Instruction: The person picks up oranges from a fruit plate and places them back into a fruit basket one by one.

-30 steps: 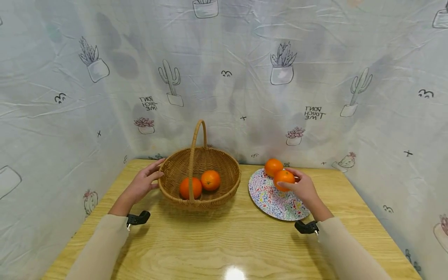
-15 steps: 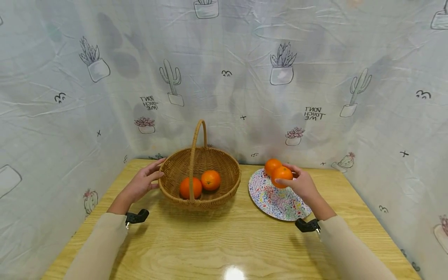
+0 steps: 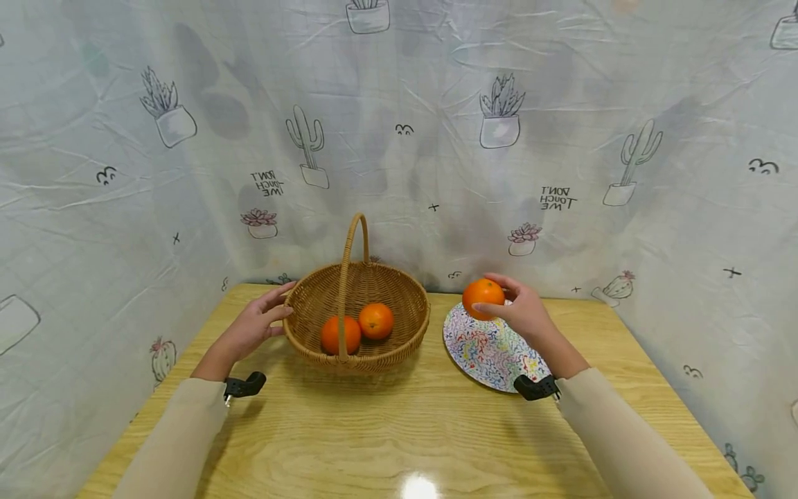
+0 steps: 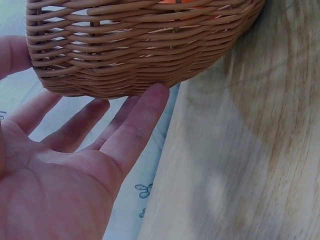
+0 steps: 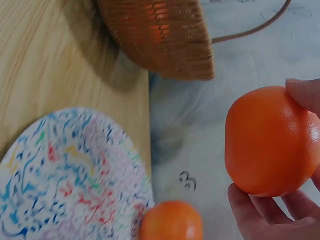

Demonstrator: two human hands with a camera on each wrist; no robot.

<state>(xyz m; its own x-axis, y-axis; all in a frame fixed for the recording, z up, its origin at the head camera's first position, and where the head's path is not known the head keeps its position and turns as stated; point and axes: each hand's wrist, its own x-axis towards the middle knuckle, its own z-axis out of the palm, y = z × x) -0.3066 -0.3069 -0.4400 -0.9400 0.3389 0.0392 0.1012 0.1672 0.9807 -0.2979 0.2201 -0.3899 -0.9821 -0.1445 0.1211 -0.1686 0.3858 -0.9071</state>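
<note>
My right hand holds an orange between thumb and fingers, raised over the back of the round speckled plate. In the right wrist view a second orange sits at the plate's edge; the held one hides it in the head view. My left hand is at the left side of a wicker basket, fingers spread and fairly straight. Its fingertips touch the weave in the left wrist view. Inside the basket lie two more oranges, one right of the other.
The basket's tall arched handle rises over its middle. Basket and plate stand towards the back of a light wooden table, with a gap between them. A cloth printed with cactus drawings hangs behind and at both sides.
My right hand has lifted the orange off the plate and moved it left and back, so it now covers the other orange in the head view. My left hand and the basket stay put.
</note>
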